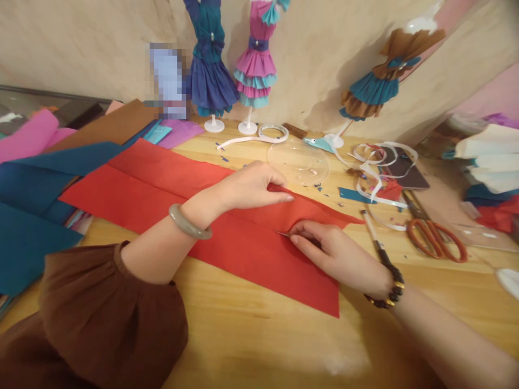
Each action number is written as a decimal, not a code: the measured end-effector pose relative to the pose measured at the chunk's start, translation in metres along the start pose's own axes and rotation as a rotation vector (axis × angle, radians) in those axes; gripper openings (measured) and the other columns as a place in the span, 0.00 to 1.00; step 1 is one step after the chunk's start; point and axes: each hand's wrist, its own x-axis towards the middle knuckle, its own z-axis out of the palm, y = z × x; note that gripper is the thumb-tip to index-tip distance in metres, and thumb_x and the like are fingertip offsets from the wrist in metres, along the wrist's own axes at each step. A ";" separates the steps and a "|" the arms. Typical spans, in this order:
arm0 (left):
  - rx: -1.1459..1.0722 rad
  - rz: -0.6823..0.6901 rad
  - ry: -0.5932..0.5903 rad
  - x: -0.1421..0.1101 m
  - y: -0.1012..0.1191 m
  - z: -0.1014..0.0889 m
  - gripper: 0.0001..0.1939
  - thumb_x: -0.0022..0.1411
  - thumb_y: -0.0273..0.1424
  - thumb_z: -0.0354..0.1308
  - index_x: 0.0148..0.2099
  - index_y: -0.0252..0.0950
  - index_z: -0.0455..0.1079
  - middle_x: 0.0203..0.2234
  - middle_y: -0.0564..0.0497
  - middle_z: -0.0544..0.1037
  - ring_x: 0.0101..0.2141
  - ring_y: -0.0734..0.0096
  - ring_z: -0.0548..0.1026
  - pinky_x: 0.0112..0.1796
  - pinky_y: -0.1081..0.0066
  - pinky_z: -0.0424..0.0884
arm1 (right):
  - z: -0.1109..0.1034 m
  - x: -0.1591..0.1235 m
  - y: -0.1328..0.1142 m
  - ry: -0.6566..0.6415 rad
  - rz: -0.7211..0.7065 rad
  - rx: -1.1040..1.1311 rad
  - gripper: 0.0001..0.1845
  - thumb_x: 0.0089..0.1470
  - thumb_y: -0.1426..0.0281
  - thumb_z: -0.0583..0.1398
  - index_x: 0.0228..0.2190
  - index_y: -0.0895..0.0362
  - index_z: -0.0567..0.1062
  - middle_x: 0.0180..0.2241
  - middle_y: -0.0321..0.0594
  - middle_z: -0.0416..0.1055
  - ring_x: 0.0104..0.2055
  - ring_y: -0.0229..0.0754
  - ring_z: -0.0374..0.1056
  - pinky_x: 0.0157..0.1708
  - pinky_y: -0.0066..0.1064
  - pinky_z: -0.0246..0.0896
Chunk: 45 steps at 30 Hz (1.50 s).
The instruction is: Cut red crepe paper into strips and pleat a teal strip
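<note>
Brown sleeve [109, 319], cropped | left hand [251, 186] at red sheet [259, 262], grip unclear | right hand [338, 251]: grip pinches thin tool [283, 234], mostly hidden

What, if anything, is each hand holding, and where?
Right hand: a thin pointed tool, gripped behind its exposed tip; the rest is hidden. Left hand: over the red sheet; a grip cannot be told.

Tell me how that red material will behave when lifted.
The red material is probably light, since its edges look thin. It seems likely to flop, as it bends between the left hand and right hand. Being long, it may sag at the ends.
</note>
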 end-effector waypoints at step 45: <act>0.000 -0.046 -0.013 -0.002 -0.005 0.000 0.20 0.59 0.33 0.56 0.19 0.34 0.55 0.14 0.59 0.54 0.20 0.79 0.54 0.25 0.72 0.48 | 0.001 -0.003 0.005 0.003 -0.040 0.034 0.13 0.62 0.64 0.50 0.35 0.54 0.73 0.35 0.38 0.76 0.33 0.41 0.71 0.33 0.31 0.62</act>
